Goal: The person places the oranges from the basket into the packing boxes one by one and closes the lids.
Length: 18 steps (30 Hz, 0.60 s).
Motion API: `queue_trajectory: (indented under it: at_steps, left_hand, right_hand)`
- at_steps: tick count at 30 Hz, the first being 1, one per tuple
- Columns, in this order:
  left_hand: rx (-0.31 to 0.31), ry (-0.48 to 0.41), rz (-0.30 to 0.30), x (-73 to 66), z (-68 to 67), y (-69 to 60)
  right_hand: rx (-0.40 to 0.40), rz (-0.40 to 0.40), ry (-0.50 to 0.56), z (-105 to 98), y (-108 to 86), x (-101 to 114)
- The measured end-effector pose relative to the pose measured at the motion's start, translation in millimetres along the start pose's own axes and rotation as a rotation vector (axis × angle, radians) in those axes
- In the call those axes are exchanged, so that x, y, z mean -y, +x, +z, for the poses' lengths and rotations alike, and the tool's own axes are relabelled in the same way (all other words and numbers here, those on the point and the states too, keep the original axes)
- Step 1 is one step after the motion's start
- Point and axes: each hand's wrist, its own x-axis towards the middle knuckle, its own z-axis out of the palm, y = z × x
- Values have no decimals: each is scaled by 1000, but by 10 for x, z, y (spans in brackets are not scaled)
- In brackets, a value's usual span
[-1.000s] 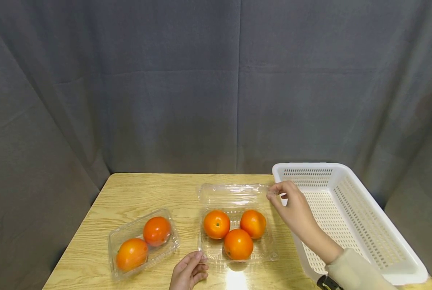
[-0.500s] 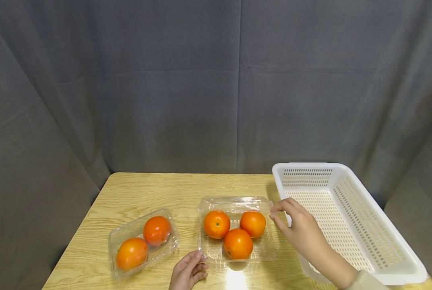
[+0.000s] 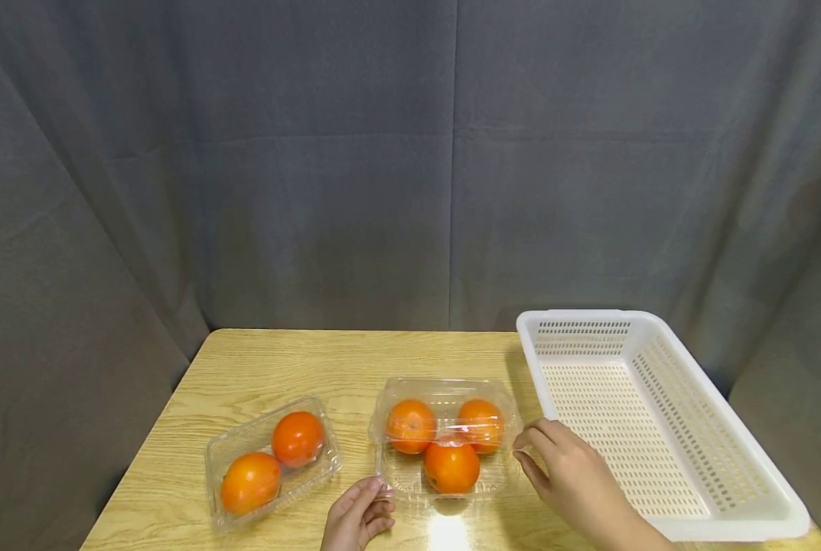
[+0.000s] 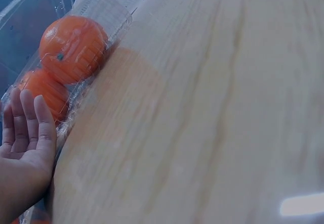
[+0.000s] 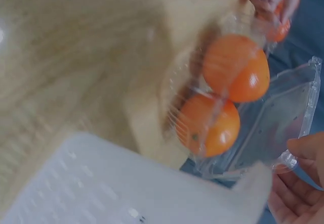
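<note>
A clear plastic clamshell box (image 3: 410,478) stands mid-table with three oranges (image 3: 451,468) inside. Its hinged lid (image 3: 451,388) tilts forward over the fruit, part-way down. At the near left corner, my left hand (image 3: 358,514) pinches the box's rim between thumb and fingers. My right hand (image 3: 575,476) is at the right side, its thumb and fingers pinching the lid's corner; the right wrist view shows this grip on the lid edge (image 5: 310,102). In the left wrist view, the fingers of my left hand (image 4: 30,133) lie alongside the box.
To the left a second clear plastic box (image 3: 238,440) holds an orange fruit (image 3: 252,482) and a redder one (image 3: 298,438). A white perforated basket (image 3: 734,451) stands close on the right. Grey curtains (image 3: 327,168) hang behind the wooden table (image 3: 279,352).
My right hand has come toward me and down, swinging the lid from upright at the back to forward over the oranges. My left hand has stayed at the box's near left corner.
</note>
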Motion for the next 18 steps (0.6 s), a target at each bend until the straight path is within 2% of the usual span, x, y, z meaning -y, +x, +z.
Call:
queue_trajectory:
  at_steps: [7,18]
  left_hand:
    - [19,-19,8,5,-13,11]
    - [53,-37,22,20,-48,17]
  right_hand:
    - [-26,-65,1,134,-156,54]
    - [19,-99,-18,292,-364,72]
